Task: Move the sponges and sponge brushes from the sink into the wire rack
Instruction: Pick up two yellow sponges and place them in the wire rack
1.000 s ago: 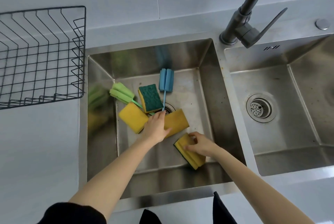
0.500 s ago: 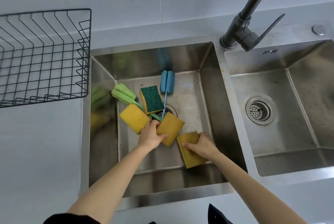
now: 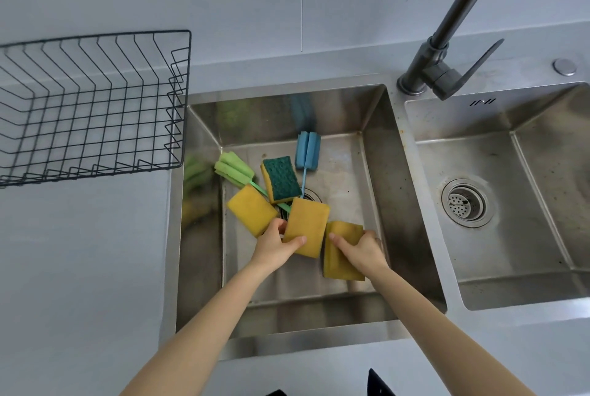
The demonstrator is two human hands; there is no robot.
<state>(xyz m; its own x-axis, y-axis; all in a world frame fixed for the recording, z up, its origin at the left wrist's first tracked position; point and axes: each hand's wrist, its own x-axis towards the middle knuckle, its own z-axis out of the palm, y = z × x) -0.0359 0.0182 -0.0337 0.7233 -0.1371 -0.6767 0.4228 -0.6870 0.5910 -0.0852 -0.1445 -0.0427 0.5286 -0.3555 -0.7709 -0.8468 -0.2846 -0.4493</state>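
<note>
Nearest us, our right hand [image 3: 362, 253] pinches one soft yellow sponge [image 3: 340, 263] and our left hand [image 3: 276, 244] clasps another [image 3: 306, 226], both low in the steel sink [image 3: 396, 204]. Beyond lie a third yellow block [image 3: 250, 213], a green-topped scourer [image 3: 282, 178], then the green [image 3: 233, 169] and blue [image 3: 307, 150] foam brushes on thin handles. Furthest left, the wire rack [image 3: 92, 108] sits empty on the bench; wet foam could slip from our fingers.

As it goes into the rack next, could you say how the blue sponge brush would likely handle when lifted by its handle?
The blue sponge brush looks head-heavy: bulky foam on a thin handle, so it may droop. Probably light overall, and may slip through the wire rack.
</note>
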